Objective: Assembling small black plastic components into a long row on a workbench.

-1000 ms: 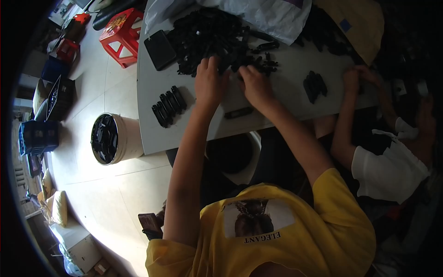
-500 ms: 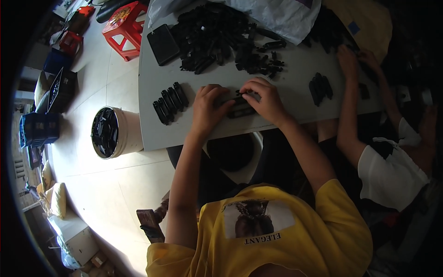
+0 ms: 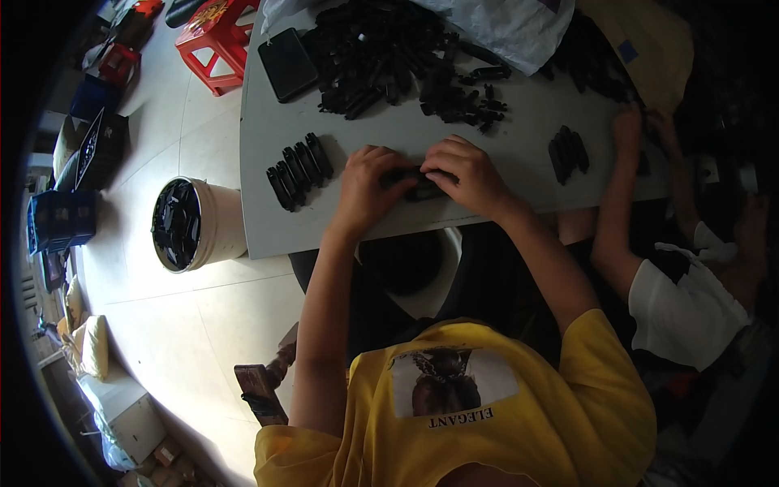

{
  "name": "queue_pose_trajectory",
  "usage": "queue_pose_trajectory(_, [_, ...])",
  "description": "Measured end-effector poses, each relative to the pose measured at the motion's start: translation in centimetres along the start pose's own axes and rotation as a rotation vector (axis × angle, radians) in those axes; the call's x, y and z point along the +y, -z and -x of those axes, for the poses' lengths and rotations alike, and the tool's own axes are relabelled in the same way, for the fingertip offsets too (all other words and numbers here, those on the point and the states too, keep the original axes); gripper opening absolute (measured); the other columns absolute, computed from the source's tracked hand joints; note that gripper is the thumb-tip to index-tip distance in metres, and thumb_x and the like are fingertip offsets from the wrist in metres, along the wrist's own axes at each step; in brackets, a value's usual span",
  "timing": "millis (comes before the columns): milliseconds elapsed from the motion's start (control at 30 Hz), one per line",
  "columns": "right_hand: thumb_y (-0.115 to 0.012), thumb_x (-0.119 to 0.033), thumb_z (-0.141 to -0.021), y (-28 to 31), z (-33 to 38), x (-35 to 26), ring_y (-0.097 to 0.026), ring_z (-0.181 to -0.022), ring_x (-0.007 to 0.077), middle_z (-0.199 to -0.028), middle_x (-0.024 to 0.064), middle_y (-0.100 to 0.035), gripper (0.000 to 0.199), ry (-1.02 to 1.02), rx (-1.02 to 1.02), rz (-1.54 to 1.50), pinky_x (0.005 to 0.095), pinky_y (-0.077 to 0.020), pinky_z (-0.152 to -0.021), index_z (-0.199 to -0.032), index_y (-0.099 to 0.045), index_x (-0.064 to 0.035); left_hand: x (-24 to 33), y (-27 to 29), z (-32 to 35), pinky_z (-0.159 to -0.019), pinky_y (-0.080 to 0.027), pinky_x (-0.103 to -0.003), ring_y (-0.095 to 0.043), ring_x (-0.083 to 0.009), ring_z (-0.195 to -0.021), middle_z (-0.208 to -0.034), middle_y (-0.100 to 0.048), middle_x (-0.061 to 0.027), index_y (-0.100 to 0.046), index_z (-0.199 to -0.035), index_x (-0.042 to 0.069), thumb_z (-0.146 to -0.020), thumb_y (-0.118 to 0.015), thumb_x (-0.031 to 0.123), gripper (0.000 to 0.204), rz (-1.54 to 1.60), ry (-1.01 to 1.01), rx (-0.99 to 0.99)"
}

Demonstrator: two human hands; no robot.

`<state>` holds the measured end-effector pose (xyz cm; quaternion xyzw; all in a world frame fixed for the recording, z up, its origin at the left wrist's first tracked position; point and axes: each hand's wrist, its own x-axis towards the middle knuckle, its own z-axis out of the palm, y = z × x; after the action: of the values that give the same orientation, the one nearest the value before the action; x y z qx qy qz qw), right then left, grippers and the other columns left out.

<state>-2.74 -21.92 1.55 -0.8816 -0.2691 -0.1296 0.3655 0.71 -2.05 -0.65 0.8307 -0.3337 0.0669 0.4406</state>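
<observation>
Near the table's front edge, my left hand [image 3: 372, 183] curls its fingers and thumb around the left end of a slim black plastic part [image 3: 422, 193]. My right hand [image 3: 464, 174] pinches at the same part's right end, thumb and fingertips pressed on it. Fingers cover most of the part, so its details are hidden. Left of my hands, several similar black parts [image 3: 300, 170] lie side by side in a slanting row. A heap of small black parts [image 3: 381, 69] spreads beyond my hands, with loose pieces [image 3: 471, 105] at its near right side.
A flat black rectangular object [image 3: 287, 65] lies by the heap, and a white plastic bag [image 3: 519, 36] behind it. To the right, a co-worker's hand [image 3: 626, 128] works near another black group [image 3: 568, 152]. A bucket of black pieces [image 3: 219, 226] and red stool [image 3: 217, 45] stand left.
My right fingertips have closed down onto the black part, and a small piece that showed between my fingers is now hidden. The view has shifted slightly. The co-worker's hands have moved a little nearer.
</observation>
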Motion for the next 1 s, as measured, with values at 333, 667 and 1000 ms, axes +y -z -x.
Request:
queue_pose_trajectory(333, [-0.070,0.000,-0.072,0.4,-0.6,-0.4,-0.060,-0.082,0.0242,-0.085,0.0070,-0.061,0.013,0.127,-0.077,0.164,0.0346,-0.0497,-0.069,-0.082,-0.064,-0.0034,-0.1,-0.4,0.2,-0.082,-0.043,-0.037,-0.058,-0.0260,-0.087,-0.083,-0.064,-0.0031,-0.068,-0.083,0.010,-0.064,-0.077,0.017,0.023,-0.033,0.032,0.016])
queue_pose_trajectory(667, [-0.063,-0.002,-0.074,0.2,-5.2,-4.0,-0.063,-0.080,0.0280,-0.084,0.0108,-0.064,0.006,-0.217,-0.532,0.469,0.0373,-0.0509,-0.071,-0.080,-0.065,-0.0033,0.7,-0.2,0.1,-0.084,-0.042,-0.037,-0.057,-0.0263,-0.088,-0.084,-0.064,-0.0043,-0.067,-0.085,0.008,-0.068,-0.074,0.014,0.020,-0.062,0.037,-0.044])
queue_pose_trajectory(1000, [-0.061,-0.010,-0.084,4.1,-0.7,0.4,-0.064,-0.081,0.0268,-0.085,0.0083,-0.065,0.006,-0.481,-0.127,0.075,0.0387,-0.0517,-0.071,-0.088,-0.065,-0.0072,-3.2,1.3,-4.8,-0.063,-0.051,-0.044,-0.064,-0.0349,-0.075,-0.083,-0.066,-0.0143,-0.050,-0.121,0.008,-0.085,-0.060,0.020,0.039,-0.223,0.374,0.087])
